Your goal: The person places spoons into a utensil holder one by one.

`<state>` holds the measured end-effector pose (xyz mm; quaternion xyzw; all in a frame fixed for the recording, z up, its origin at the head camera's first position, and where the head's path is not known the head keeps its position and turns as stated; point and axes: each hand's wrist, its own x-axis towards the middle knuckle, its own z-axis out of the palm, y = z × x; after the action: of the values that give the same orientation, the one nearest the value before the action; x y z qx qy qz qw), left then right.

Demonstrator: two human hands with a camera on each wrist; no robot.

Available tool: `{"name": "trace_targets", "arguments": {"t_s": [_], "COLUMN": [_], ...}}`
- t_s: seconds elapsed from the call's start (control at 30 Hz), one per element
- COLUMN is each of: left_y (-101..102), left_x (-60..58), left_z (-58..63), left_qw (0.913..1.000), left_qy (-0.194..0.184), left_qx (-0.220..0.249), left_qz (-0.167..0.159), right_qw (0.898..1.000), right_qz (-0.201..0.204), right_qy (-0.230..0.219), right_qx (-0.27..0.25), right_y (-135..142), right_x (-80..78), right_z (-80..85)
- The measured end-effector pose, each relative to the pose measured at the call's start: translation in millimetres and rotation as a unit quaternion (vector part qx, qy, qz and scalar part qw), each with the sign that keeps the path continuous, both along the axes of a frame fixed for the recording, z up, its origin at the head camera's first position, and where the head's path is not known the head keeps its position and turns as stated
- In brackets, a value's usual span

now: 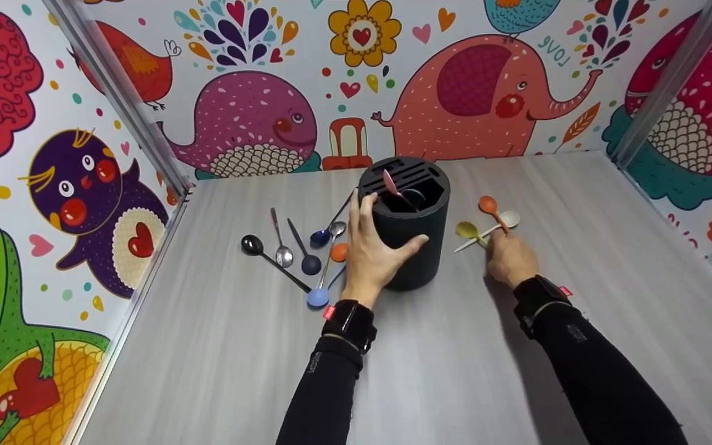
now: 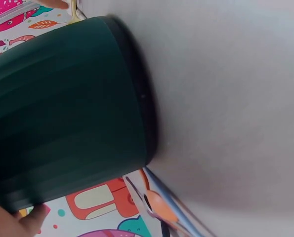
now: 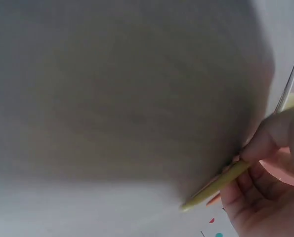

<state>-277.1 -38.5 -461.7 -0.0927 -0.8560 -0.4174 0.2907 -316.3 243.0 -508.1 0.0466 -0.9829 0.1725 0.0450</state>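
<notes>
My left hand (image 1: 369, 256) holds the side of a dark green-black cylindrical utensil holder (image 1: 415, 247), fingers at its slotted top rim and thumb across the front. A pink utensil (image 1: 389, 182) and a dark round-headed one stand in its large opening. To the right, my right hand (image 1: 512, 256) pinches the handle of an olive-yellow spoon (image 1: 467, 231) low over the table; in the right wrist view thumb and fingers meet on that handle (image 3: 218, 185). An orange spoon (image 1: 488, 204) and a white spoon (image 1: 509, 218) lie crossed beside these fingers, their handles partly hidden.
Left of the holder lie several spoons, among them a black spoon (image 1: 252, 245), a metal spoon (image 1: 283, 256), a navy spoon (image 1: 311, 265) and a light blue spoon (image 1: 317, 298). Cartoon-printed walls (image 1: 362, 93) border the pale wood-grain table (image 1: 220, 371).
</notes>
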Motion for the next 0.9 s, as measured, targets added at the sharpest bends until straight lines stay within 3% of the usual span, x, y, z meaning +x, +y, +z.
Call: {"name": "trace_targets", "arguments": {"t_s": [0.23,0.43,0.53,0.63,0.73,0.9], "left_y": [0,1,1,1,1,0], "left_x": [0.8,1.4,1.6,2.4,2.4,1.7], "left_z": [-0.9,-0.9,-1.0,-1.6,-1.3,1.2], "left_qw": [0.9999,1.0,1.0,1.0,1.0,1.0], "left_qy": [-0.005,-0.005,-0.003,-0.004,-0.004,-0.001], "left_qx": [-0.002,-0.001,-0.003,-0.004,-0.002,0.0], "left_qz": [0.009,0.008,0.006,0.006,0.003,-0.001], "right_qw": [0.999,0.994,0.994,0.992,0.98,0.939], "right_qz": [-0.008,-0.017,-0.013,-0.005,-0.008,-0.004], "right_qy": [-0.042,-0.091,-0.073,-0.024,0.031,0.108], "right_qx": [-0.009,-0.055,-0.081,-0.126,-0.198,-0.327], "right_y": [0,3,0,-8,-20,-46], "right_x": [1.3,3.3,2.4,2.0,1.0,-0.9], "right_z": [-2.6,1.7,5.8,14.6,29.8,71.4]}}
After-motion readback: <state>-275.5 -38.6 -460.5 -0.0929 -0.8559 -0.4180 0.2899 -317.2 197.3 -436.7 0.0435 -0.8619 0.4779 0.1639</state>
